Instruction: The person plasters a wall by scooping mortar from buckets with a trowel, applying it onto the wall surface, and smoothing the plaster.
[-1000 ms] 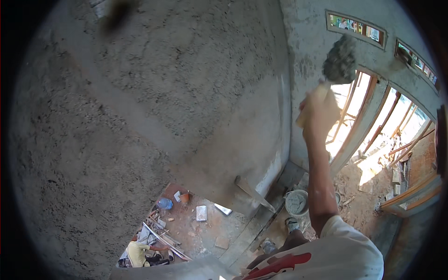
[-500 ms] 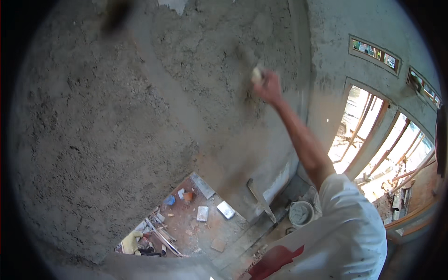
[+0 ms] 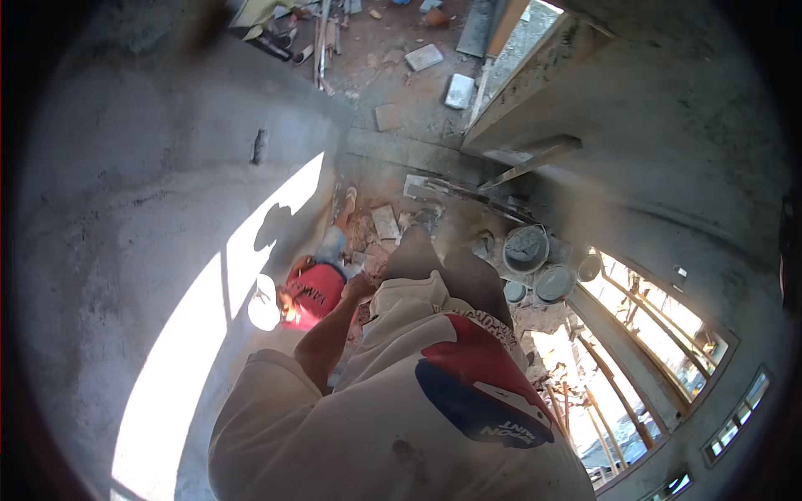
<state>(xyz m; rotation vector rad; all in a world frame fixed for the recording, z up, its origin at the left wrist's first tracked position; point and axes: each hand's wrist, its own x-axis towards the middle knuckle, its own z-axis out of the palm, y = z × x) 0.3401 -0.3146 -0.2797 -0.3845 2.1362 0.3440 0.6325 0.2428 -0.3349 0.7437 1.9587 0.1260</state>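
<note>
Closest is the wearer's pale T-shirt, with a red and navy print across the front. The left forearm runs down along its side to the left hand, which hangs just beside the bunched shirt hem. Its fingers look loosely curled, but they are too small and shaded to tell how far open they are or whether they hold anything. The right hand cannot be made out, so its state and any load cannot be told.

Below, the wearer's legs stand in shade on the floor. Beyond the left hand, near the floor's edge along the left wall, a co-worker in a red top is low down, head toward a glaring white rounded object. Rubble and a pale block lie between that person and the wearer's legs.

On the other side of the legs, toward the floor's right edge, stands a round bucket of grey mortar; just beside it is a round grey-topped container. Past the bucket, a wooden board slants by the foot of the right wall.

Farther off, beyond the sill, the reddish floor carries two whitish blocks, a tan tile and, near its left edge, long thin poles.
</note>
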